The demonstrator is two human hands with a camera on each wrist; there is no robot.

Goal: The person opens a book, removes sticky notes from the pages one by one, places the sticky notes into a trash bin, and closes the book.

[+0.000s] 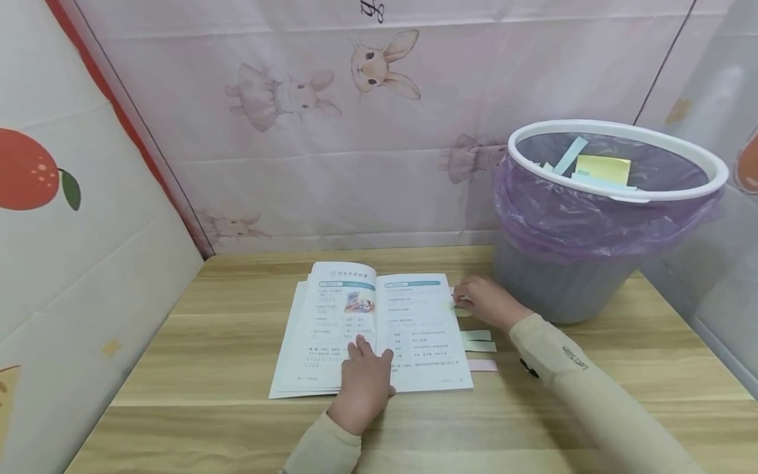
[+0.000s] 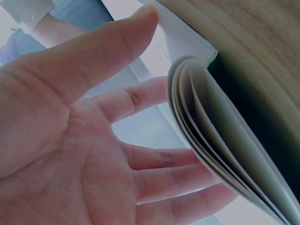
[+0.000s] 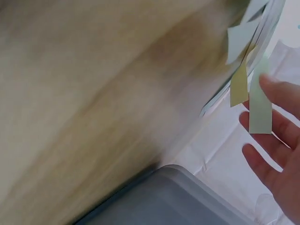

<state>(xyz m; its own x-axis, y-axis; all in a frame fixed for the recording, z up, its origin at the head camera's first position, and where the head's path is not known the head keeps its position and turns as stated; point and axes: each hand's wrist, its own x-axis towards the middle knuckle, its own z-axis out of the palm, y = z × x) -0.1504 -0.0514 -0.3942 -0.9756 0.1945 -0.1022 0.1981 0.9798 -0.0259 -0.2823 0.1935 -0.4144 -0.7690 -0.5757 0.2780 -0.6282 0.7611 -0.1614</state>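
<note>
An open printed book (image 1: 414, 316) lies on the wooden table. My left hand (image 1: 365, 382) rests on its lower middle, by the fold, with fingers spread. In the left wrist view its fingers lie against the curved pages (image 2: 187, 108). At the book's right edge, my right hand (image 1: 488, 303) pinches a pale green sticky tab (image 3: 261, 110) that sticks out from the pages; part of the grip is hidden. Beside that strip hangs a yellow tab (image 3: 239, 86). Nearer to me along the same edge, green tabs (image 1: 478, 345) and a pink tab (image 1: 484, 365) stick out.
A grey bin (image 1: 556, 280) with a white rim and purple liner stands behind my right hand, at the table's back right. Inside it are sticky notes (image 1: 603, 170) and paper strips. A wall with rabbit pictures (image 1: 379, 66) rises behind the table (image 1: 195, 368).
</note>
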